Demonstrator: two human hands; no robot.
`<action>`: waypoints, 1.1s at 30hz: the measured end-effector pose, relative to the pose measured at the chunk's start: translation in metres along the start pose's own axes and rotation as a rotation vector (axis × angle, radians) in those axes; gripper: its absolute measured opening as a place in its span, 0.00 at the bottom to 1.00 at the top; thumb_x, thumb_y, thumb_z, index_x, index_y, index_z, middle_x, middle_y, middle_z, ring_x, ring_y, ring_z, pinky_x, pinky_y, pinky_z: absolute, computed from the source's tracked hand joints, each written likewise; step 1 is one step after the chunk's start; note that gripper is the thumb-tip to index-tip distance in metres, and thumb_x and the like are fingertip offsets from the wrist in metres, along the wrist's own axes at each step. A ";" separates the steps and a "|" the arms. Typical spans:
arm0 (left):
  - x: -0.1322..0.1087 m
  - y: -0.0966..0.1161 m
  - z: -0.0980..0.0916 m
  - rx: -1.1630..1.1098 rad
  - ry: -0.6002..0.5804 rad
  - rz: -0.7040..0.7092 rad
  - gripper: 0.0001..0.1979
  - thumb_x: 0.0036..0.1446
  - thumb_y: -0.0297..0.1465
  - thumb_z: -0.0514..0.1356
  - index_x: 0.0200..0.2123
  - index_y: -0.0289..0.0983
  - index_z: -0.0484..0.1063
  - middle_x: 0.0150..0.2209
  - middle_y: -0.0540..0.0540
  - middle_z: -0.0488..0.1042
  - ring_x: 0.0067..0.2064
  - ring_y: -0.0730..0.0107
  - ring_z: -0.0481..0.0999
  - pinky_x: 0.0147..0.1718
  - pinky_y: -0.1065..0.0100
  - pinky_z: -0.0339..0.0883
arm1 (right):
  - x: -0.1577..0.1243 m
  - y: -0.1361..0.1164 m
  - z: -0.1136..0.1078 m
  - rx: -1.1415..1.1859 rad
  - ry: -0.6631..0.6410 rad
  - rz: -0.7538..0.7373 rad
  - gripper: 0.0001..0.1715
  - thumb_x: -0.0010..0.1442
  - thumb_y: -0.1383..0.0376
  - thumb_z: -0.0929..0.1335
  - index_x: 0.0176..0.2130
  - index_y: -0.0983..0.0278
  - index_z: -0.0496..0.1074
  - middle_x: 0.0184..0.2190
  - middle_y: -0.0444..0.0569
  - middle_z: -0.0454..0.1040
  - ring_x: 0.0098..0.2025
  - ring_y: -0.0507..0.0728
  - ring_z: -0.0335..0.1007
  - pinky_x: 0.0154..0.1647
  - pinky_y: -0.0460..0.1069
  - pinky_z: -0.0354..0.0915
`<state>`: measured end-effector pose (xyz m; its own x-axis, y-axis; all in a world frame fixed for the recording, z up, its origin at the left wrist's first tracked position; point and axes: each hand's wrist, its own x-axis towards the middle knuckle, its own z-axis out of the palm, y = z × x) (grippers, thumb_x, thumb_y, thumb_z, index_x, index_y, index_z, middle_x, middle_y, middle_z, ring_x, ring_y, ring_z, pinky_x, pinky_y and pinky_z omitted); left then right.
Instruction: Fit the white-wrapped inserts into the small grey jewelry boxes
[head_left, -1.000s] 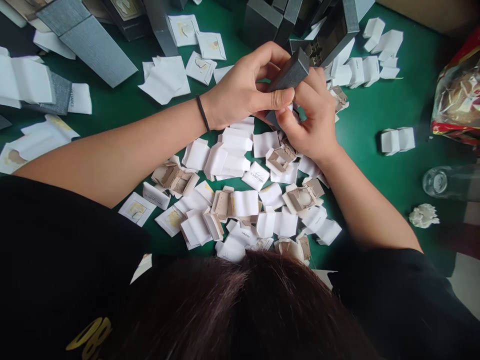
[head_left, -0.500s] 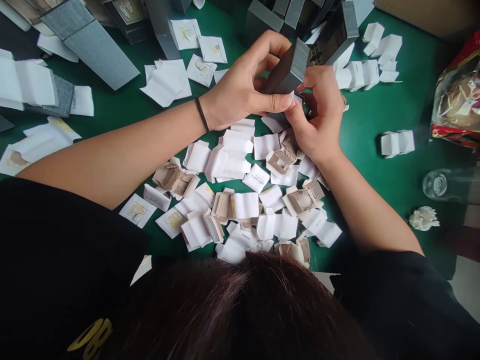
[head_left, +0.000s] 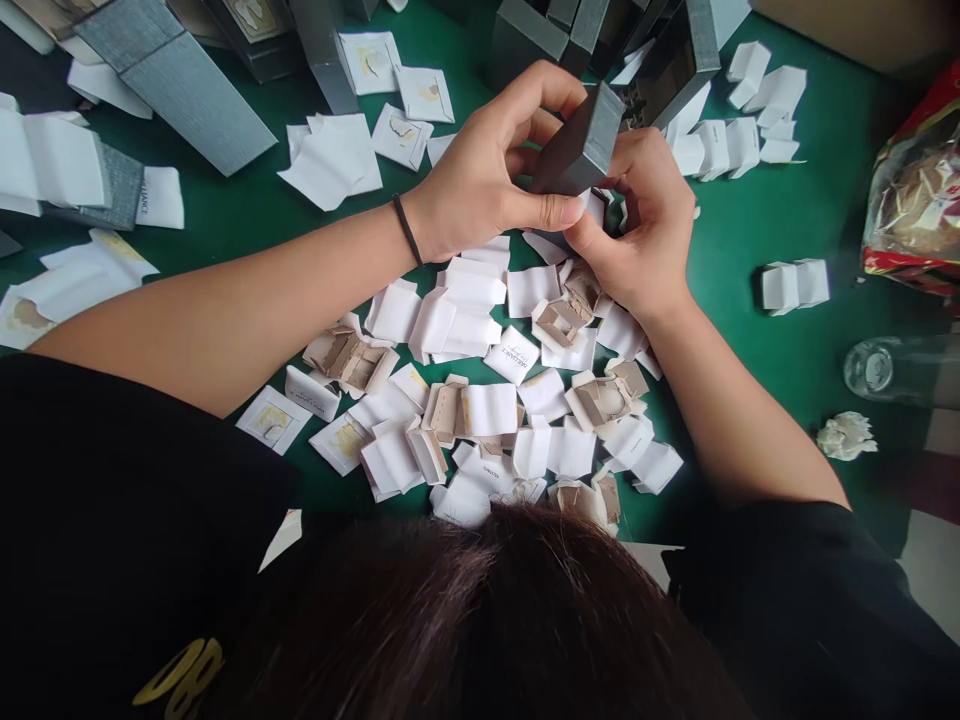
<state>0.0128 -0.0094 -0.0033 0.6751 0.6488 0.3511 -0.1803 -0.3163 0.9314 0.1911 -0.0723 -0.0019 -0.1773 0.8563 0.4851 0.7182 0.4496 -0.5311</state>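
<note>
A small dark grey box (head_left: 581, 145) is tilted up in my left hand (head_left: 495, 165), the thumb along its lower edge and the fingers curled behind it. My right hand (head_left: 649, 220) is closed at the box's right side, its thumb tip close to my left thumb. A bit of white shows between the two thumbs, but what the right fingers pinch is hidden. Below both hands lies a loose spread of torn white card pieces (head_left: 491, 410). Some show brown inner sides, like the torn card inner (head_left: 562, 322) just under my right hand.
Grey boxes (head_left: 529, 40) stand at the back, and a long grey box (head_left: 199, 105) leans at the left. Folded white cards (head_left: 727, 145) lie back right. On the right are a red-edged food packet (head_left: 919, 200), a clear glass (head_left: 870, 368) and crumpled tissue (head_left: 846, 436).
My right hand has shifted slightly to the right, its thumb turning a little. The box in my left hand has moved very slightly down and right.
</note>
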 end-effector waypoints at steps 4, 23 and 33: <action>-0.001 0.002 0.000 0.010 0.009 -0.003 0.28 0.48 0.25 0.65 0.50 0.22 0.58 0.46 0.47 0.63 0.45 0.88 0.66 0.45 0.80 0.65 | 0.001 -0.003 0.000 0.022 0.003 -0.014 0.24 0.56 0.44 0.67 0.30 0.62 0.64 0.35 0.50 0.70 0.42 0.53 0.68 0.48 0.52 0.67; -0.004 0.011 -0.001 -0.137 -0.022 -0.182 0.24 0.52 0.32 0.65 0.49 0.33 0.59 0.39 0.48 0.63 0.34 0.85 0.67 0.24 0.81 0.67 | -0.004 -0.005 -0.001 -0.072 -0.017 -0.098 0.21 0.65 0.50 0.60 0.35 0.62 0.70 0.38 0.52 0.70 0.41 0.53 0.69 0.43 0.51 0.69; -0.003 0.006 0.001 -0.267 0.093 -0.287 0.24 0.52 0.35 0.66 0.49 0.38 0.60 0.45 0.46 0.63 0.39 0.80 0.71 0.30 0.73 0.76 | -0.012 -0.011 0.002 -0.272 -0.114 0.011 0.29 0.68 0.49 0.53 0.54 0.60 0.69 0.55 0.52 0.69 0.53 0.56 0.67 0.58 0.58 0.65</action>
<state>0.0098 -0.0138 0.0012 0.6601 0.7481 0.0688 -0.1818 0.0702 0.9808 0.1836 -0.0871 -0.0034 -0.2315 0.8907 0.3912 0.8718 0.3684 -0.3228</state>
